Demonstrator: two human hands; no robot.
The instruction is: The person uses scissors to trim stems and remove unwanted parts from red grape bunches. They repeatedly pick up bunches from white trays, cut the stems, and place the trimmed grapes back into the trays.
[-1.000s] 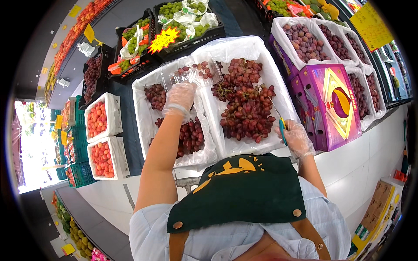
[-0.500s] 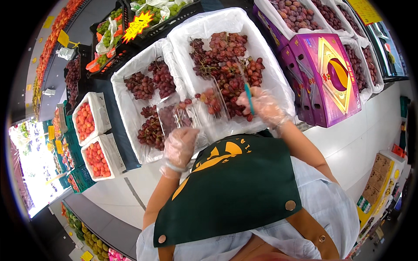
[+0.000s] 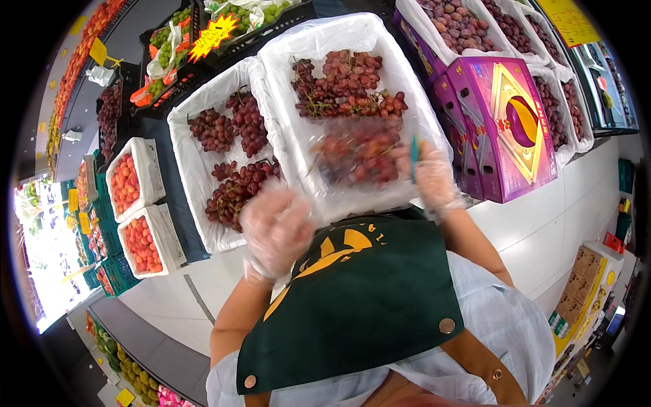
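A broad tray (image 3: 407,71), lined in crinkled white, carries smooth, round red grapes (image 3: 352,71) in stemmy bunches — the nearest smeared together with a clear, glossy tub (image 3: 356,163) whose edges are hard to make out. The left hand (image 3: 278,224), in wrinkled see-through plastic, blurs near the tub, so I cannot tell its fingers' state; the right hand (image 3: 437,180), likewise gloved, has its fingers around teal-handled scissors (image 3: 414,159) — blades indistinct.

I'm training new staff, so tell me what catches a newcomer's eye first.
Likely the purple cardboard carton with its gold diamond design, right of centre. Next, the dark red grape bunches in the white-lined box at upper middle, then the yellow starburst sign at upper left.
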